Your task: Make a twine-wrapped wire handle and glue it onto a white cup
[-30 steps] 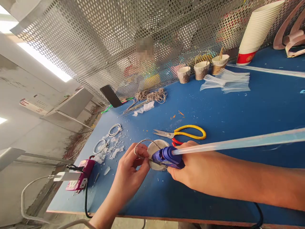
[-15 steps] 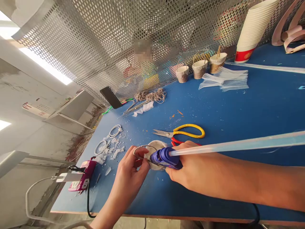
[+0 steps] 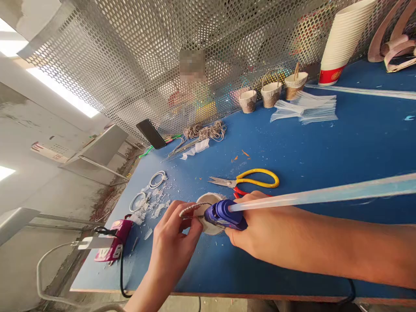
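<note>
A blue hot glue gun [image 3: 225, 213] is gripped in my right hand [image 3: 251, 216], with a long clear glue stick [image 3: 318, 192] running out of its rear to the right. Its nozzle end points left, over a small pale cup-like basket [image 3: 210, 198] on the table. My left hand [image 3: 177, 229] pinches a thin twisted cord [image 3: 190, 209] that curves over the basket's left side. The nozzle tip is close to my left fingertips; whether it touches the cord I cannot tell. Scissors [image 3: 240, 178] with yellow and red handles lie just beyond my right hand.
Finished-looking small baskets [image 3: 271, 93] stand along the perforated metal screen [image 3: 146, 65], near a stack of white strips [image 3: 305, 107] and paper cups [image 3: 344, 41]. Cord bundles [image 3: 208, 130], a phone [image 3: 151, 133], white rings [image 3: 157, 179], scraps and a purple power strip [image 3: 117, 240] lie leftward.
My left hand has shifted slightly left and down with the cord, whose loop now sits lower. The glue gun has moved a little left, and more of the basket's rim shows.
</note>
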`<state>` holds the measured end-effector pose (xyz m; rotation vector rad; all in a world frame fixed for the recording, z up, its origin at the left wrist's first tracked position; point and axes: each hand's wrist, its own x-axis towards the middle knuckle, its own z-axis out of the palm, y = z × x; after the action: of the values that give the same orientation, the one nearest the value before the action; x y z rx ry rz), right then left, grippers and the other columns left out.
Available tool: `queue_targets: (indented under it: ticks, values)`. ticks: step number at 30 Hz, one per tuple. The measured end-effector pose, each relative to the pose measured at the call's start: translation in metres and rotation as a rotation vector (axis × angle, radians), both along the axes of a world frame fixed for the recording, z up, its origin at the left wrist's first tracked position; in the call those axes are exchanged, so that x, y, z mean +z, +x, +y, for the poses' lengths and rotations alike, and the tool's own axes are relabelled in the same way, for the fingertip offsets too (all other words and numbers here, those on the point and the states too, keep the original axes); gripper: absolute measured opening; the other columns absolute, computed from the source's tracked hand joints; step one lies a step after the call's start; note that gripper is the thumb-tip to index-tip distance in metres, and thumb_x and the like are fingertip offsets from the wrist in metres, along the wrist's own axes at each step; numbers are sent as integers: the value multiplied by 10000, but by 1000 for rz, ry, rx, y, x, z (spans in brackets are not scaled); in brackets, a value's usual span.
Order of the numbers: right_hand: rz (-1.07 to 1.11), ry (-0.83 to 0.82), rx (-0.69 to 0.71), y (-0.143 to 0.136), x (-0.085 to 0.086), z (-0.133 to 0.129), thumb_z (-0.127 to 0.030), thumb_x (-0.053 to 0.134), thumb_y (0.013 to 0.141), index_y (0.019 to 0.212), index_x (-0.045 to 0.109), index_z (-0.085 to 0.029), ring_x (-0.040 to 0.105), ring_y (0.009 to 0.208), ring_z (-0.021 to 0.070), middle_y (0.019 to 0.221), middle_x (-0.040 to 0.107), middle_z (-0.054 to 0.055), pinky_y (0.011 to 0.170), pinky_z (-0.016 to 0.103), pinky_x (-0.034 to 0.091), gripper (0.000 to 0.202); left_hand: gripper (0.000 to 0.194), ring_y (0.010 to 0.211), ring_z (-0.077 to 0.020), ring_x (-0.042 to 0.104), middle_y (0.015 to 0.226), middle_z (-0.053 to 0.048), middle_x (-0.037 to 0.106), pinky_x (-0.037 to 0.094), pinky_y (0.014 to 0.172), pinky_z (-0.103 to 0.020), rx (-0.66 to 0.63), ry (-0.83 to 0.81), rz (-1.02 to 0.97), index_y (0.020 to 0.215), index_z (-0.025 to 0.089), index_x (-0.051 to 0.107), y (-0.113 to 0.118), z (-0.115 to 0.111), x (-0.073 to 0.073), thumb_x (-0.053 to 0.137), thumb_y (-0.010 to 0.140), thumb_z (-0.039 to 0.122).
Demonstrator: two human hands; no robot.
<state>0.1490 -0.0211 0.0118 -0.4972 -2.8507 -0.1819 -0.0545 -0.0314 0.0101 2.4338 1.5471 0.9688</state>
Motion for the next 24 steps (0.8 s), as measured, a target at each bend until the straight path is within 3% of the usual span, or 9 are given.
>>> queue_targets:
  ticks: [3, 5, 8, 16, 19, 24]
  values:
    - [-201, 200, -11, -3, 0, -2, 15, 693, 477, 633, 671, -158, 539, 539, 190, 514, 552, -1, 511, 329, 419, 234, 180, 592, -58, 534, 729, 34, 561, 456, 472, -130, -15, 91, 12, 830, 195, 608, -1, -1, -2, 526, 778, 43]
    - [-94, 220, -64, -4, -5, -4, -40, 705, 504, 675, 666, -163, 557, 562, 216, 564, 577, 25, 478, 337, 396, 214, 181, 613, -62, 541, 758, 25, 566, 472, 489, -137, -7, 131, 17, 848, 194, 611, -1, -2, -3, 538, 781, 43]
    - [78, 162, -108, -4, -14, -7, -84, 691, 543, 705, 653, -164, 559, 574, 231, 605, 592, 57, 427, 324, 334, 185, 204, 637, -67, 545, 782, 21, 566, 490, 517, -149, 7, 181, 33, 877, 198, 615, 1, -4, -5, 539, 781, 34]
    - [126, -21, -198, -9, -17, -12, -104, 635, 674, 783, 646, -207, 547, 567, 210, 669, 634, 39, 410, 320, 209, 151, 195, 628, -77, 533, 768, 22, 558, 481, 529, -174, -2, 229, 24, 858, 199, 589, -3, -7, -8, 570, 757, 32]
    - [152, -99, -291, -12, -18, -13, -143, 574, 774, 788, 658, -216, 557, 574, 196, 742, 664, 46, 429, 323, 205, 113, 173, 626, -84, 531, 764, 20, 555, 465, 530, -189, -15, 212, 20, 816, 202, 575, -5, -7, -6, 571, 754, 40]
    - [223, -65, -249, -11, -25, -15, -127, 551, 788, 839, 669, -216, 570, 635, 216, 780, 670, 58, 464, 322, 241, 156, 161, 605, -81, 511, 748, 23, 540, 447, 519, -191, -30, 168, 19, 765, 206, 563, -8, -8, -3, 572, 752, 46]
